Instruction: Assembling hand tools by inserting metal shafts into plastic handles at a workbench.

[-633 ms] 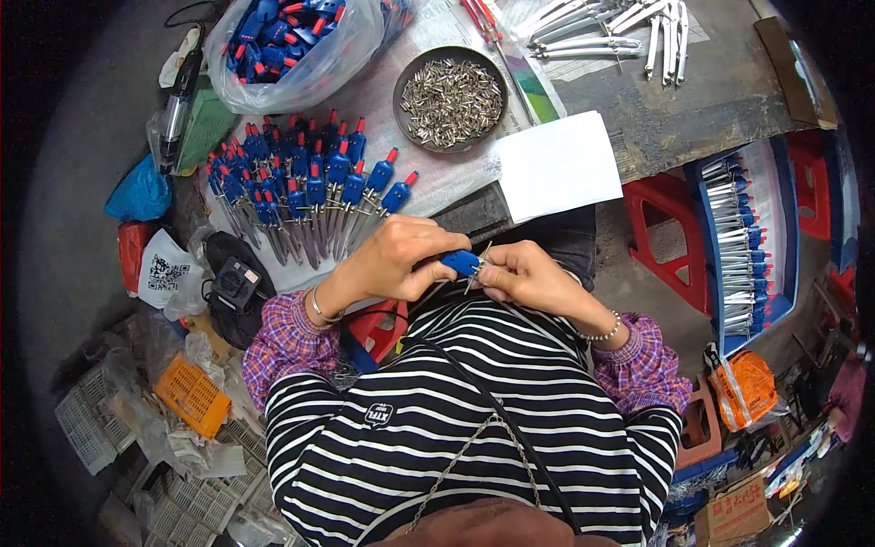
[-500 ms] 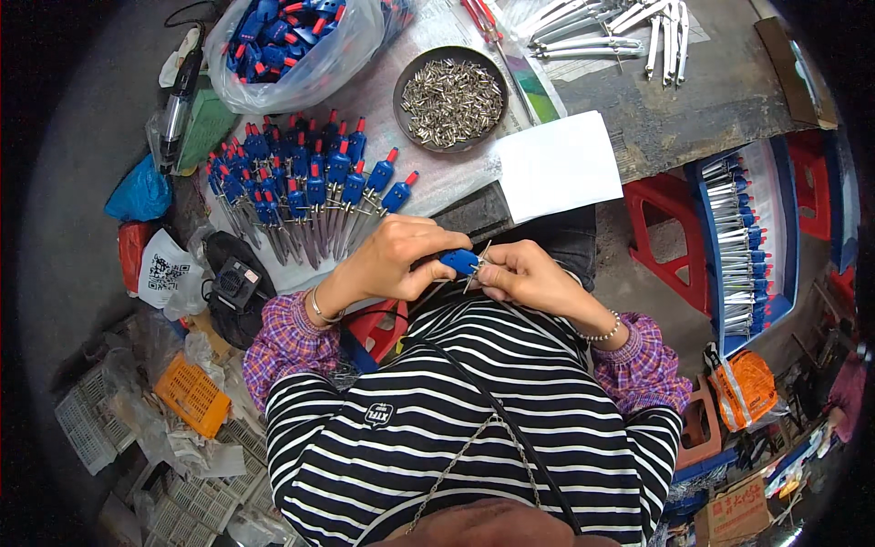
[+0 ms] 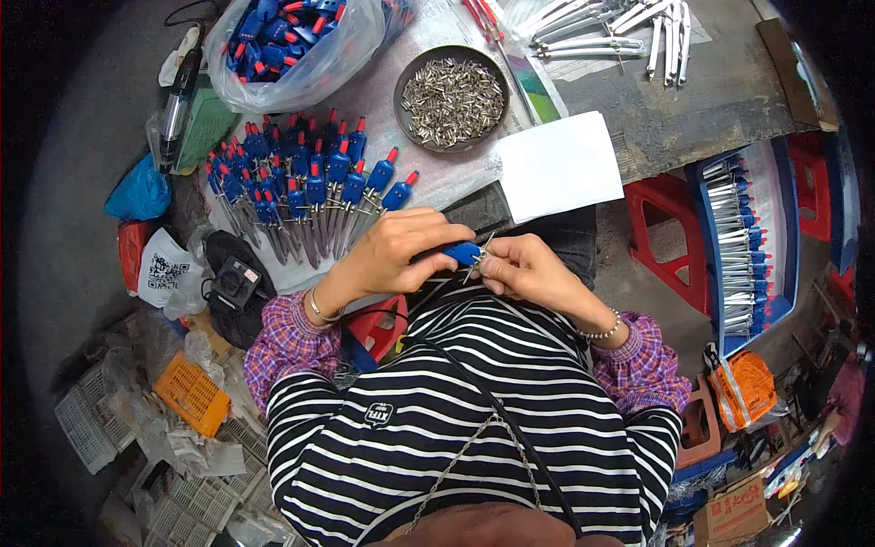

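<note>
In front of my striped top, my left hand (image 3: 403, 250) is closed around a blue plastic piece (image 3: 466, 254), which lies between its thumb and fingers. Thin metal pins stick out at the piece's right end. There my right hand (image 3: 529, 272) has thumb and fingertips pinched on the metal; the exact part they grip is largely covered. Beyond my left hand, several blue-handled pieces (image 3: 314, 190) with red tips and long silver shafts lie in a fanned row on the table. A dark round dish (image 3: 398, 107) of small metal rivets (image 3: 453, 103) stands beyond my hands.
A clear plastic bag (image 3: 355, 55) holds blue and red parts at the far left. White paper (image 3: 561, 169) overhangs the table edge. Silver metal arms (image 3: 592, 46) lie at the far right. A blue crate (image 3: 782, 237) of finished-looking pieces stands right, beside a red stool (image 3: 670, 242).
Both hands keep their hold. The blue piece has shifted slightly to the right and turned a little, and my right fingertips have moved slightly along its metal end.
</note>
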Demonstrator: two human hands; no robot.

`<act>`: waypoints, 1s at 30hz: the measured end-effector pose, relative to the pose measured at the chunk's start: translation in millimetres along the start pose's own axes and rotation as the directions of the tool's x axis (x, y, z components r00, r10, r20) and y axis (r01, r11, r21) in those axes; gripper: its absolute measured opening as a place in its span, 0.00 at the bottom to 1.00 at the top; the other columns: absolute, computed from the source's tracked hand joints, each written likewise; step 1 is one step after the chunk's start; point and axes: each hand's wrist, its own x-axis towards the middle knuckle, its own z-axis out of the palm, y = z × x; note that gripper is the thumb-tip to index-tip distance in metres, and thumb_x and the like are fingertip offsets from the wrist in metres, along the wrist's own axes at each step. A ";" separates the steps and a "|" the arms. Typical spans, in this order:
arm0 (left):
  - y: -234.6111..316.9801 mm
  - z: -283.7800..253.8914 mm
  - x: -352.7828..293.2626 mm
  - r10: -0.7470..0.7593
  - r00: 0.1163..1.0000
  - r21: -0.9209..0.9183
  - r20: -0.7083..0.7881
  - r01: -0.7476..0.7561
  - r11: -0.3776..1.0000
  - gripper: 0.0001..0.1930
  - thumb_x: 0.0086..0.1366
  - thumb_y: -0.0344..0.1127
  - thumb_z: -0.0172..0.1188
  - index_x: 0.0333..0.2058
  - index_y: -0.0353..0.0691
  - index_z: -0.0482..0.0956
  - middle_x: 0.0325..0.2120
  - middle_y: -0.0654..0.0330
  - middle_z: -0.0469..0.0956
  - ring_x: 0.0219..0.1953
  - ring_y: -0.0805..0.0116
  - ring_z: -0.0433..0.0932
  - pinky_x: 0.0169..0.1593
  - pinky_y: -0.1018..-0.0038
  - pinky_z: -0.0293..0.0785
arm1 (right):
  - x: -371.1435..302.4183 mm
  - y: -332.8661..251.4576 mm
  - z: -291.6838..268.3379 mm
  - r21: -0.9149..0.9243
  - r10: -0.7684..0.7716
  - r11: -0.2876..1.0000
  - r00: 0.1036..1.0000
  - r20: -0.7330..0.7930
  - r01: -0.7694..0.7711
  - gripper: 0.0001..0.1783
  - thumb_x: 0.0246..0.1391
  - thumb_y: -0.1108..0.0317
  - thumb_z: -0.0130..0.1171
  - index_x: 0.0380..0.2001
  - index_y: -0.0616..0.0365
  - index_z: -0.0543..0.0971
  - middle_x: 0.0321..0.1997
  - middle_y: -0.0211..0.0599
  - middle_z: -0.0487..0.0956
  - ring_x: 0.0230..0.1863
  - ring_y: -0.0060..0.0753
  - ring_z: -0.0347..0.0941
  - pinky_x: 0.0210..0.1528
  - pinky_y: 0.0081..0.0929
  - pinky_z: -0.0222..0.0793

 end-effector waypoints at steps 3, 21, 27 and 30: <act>-1.2 0.0 -2.1 -0.016 1.000 -0.007 0.019 0.016 1.000 0.17 0.45 0.30 0.66 0.37 0.34 0.79 0.19 0.57 0.75 0.19 0.62 0.73 0.24 0.71 0.66 | -0.7 -1.5 -0.1 -0.004 0.027 1.000 0.999 0.028 -0.027 0.11 0.60 0.68 0.48 0.31 0.65 0.76 0.17 0.21 0.67 0.16 0.10 0.57 0.18 0.10 0.51; -2.3 -5.1 -1.6 -0.134 0.986 -0.102 0.099 0.144 0.984 0.16 0.46 0.32 0.66 0.36 0.35 0.79 0.21 0.55 0.78 0.21 0.62 0.78 0.25 0.73 0.70 | -0.3 -2.0 -6.5 0.005 0.056 0.998 0.996 0.071 -0.057 0.12 0.61 0.67 0.48 0.31 0.65 0.77 0.16 0.21 0.67 0.15 0.09 0.56 0.17 0.10 0.49; 0.0 -3.5 -3.5 -0.157 0.988 -0.070 0.006 0.157 0.985 0.15 0.46 0.31 0.66 0.35 0.35 0.80 0.22 0.55 0.79 0.22 0.63 0.79 0.26 0.74 0.71 | -0.4 -0.8 -3.9 0.005 -0.003 1.000 1.000 0.030 0.003 0.12 0.60 0.67 0.49 0.31 0.65 0.77 0.16 0.21 0.67 0.15 0.09 0.56 0.17 0.10 0.49; -2.4 -3.5 -4.0 -0.151 0.988 -0.070 0.015 0.152 0.986 0.15 0.46 0.31 0.66 0.35 0.35 0.80 0.22 0.55 0.79 0.22 0.64 0.79 0.26 0.75 0.71 | -1.7 -5.5 -3.9 0.008 0.013 1.000 0.999 0.033 -0.013 0.12 0.60 0.68 0.49 0.31 0.66 0.77 0.16 0.21 0.67 0.15 0.10 0.56 0.17 0.11 0.50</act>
